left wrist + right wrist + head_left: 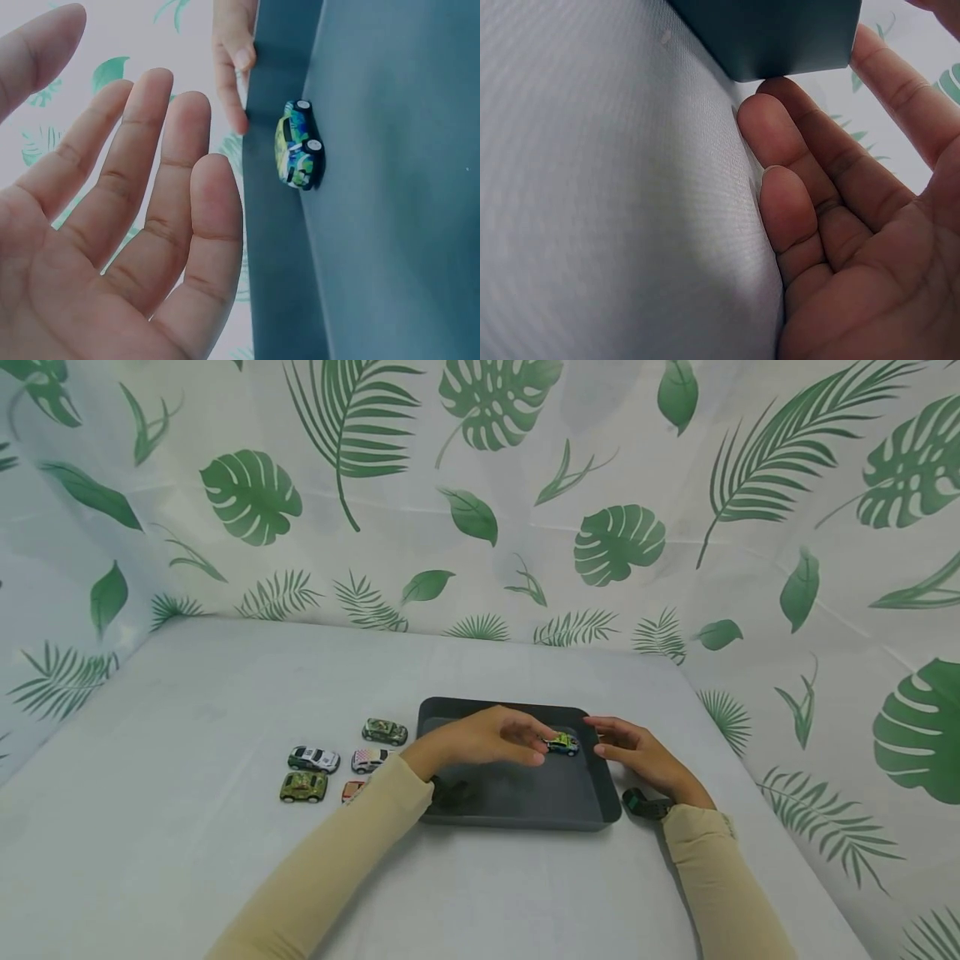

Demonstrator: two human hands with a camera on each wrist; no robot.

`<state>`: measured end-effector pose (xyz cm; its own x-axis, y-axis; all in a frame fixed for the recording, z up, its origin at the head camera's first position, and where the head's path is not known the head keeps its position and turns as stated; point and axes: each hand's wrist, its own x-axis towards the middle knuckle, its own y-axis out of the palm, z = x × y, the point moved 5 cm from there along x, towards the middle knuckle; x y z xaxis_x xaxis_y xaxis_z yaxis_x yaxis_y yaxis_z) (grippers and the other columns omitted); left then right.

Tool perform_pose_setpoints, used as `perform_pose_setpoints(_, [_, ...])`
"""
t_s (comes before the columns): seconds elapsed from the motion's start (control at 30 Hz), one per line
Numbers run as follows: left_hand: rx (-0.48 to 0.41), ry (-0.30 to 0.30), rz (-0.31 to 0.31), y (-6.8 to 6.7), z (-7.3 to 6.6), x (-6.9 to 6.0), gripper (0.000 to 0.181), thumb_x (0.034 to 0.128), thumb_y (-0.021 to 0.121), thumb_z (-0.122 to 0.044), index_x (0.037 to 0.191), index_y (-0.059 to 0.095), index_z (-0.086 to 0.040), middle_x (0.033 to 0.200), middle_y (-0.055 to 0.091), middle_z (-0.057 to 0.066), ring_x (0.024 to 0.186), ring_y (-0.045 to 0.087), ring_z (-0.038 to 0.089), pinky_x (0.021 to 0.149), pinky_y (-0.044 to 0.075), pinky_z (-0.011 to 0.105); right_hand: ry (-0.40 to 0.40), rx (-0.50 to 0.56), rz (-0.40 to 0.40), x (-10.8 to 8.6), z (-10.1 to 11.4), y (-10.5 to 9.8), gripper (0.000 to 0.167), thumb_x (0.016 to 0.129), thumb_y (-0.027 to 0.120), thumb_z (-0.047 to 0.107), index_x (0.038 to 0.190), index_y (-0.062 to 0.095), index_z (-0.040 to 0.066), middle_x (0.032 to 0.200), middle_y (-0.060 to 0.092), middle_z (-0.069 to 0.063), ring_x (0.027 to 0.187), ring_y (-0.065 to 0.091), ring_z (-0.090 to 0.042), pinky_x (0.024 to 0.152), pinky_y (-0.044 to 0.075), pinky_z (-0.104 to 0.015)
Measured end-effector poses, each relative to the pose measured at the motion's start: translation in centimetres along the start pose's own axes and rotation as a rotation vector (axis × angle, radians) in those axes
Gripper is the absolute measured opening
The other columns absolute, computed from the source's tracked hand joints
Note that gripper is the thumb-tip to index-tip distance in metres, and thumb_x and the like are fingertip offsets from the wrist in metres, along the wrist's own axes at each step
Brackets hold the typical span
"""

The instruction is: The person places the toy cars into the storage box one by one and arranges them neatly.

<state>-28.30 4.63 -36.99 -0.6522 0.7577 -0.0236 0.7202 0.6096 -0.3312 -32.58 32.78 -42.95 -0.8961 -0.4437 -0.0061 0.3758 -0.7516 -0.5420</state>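
Toy car (564,743), long axis left-to-right

5 cars (313,759) lie left of the tray (532,797) holding 1 toy car (562,744).

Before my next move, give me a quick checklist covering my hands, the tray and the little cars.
1. Yellow, green and blue patterned toy car upright inside the dark grey rectangular tray: ok.
2. Left hand empty: ok, fingers extended near that car.
3. Right hand at the tray's right side: ok.
4. Right hand bracing the tray firmly: cannot tell; pressure doesn't show.
5. Small orange toy car in full view: not ok; the beige left sleeve partly hides it in the head view.
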Motion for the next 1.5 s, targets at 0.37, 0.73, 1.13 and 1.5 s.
perform_pose_setpoints(0.37, [-0.008, 0.067, -0.004, -0.8, -0.2, -2.0, 0.047, 0.1058, 0.069, -0.006, 0.15, 0.058, 0.008, 0.144, 0.064, 0.028, 0.125, 0.069, 0.022, 0.102, 0.057, 0.03, 0.002, 0.017, 0.002, 0.0, 0.1, -0.1, 0.056, 0.109, 0.065, 0.013, 0.159, 0.047, -0.005, 0.159, 0.049, -0.032, 0.13, 0.057, -0.024, 0.102, 0.046, -0.018])
perform_pose_setpoints(0.73, [-0.01, 0.086, -0.084, -2.6, 0.1, -4.2, 0.045, 0.104, 0.072, -0.008, 0.147, 0.062, 0.003, 0.138, 0.07, 0.018, 0.124, 0.07, 0.022, 0.103, 0.057, 0.034, -0.006, 0.009, 0.005, 0.0, -0.2, -0.2, 0.056, 0.109, 0.065, 0.013, 0.159, 0.047, -0.003, 0.157, 0.05, -0.031, 0.131, 0.057, -0.025, 0.102, 0.046, -0.018])
perform_pose_setpoints(1.13, [-0.016, 0.08, -0.129, -3.9, 1.2, -5.7, 0.049, 0.1007, 0.074, -0.005, 0.147, 0.061, 0.003, 0.139, 0.069, 0.022, 0.128, 0.067, 0.033, 0.103, 0.057, 0.036, -0.005, 0.001, 0.002, -0.1, 0.0, -0.2, 0.056, 0.109, 0.065, 0.013, 0.159, 0.047, -0.004, 0.157, 0.051, -0.031, 0.135, 0.055, -0.036, 0.102, 0.045, -0.018])
perform_pose_setpoints(1.5, [-0.006, 0.077, -0.171, -5.3, 2.0, -7.7, 0.049, 0.1033, 0.072, -0.006, 0.15, 0.06, 0.004, 0.143, 0.066, 0.026, 0.136, 0.06, 0.047, 0.11, 0.054, 0.043, 0.008, -0.009, 0.004, -0.2, 0.0, 0.0, 0.057, 0.109, 0.065, 0.013, 0.16, 0.046, -0.004, 0.16, 0.048, -0.031, 0.144, 0.047, -0.049, 0.118, 0.039, -0.057])
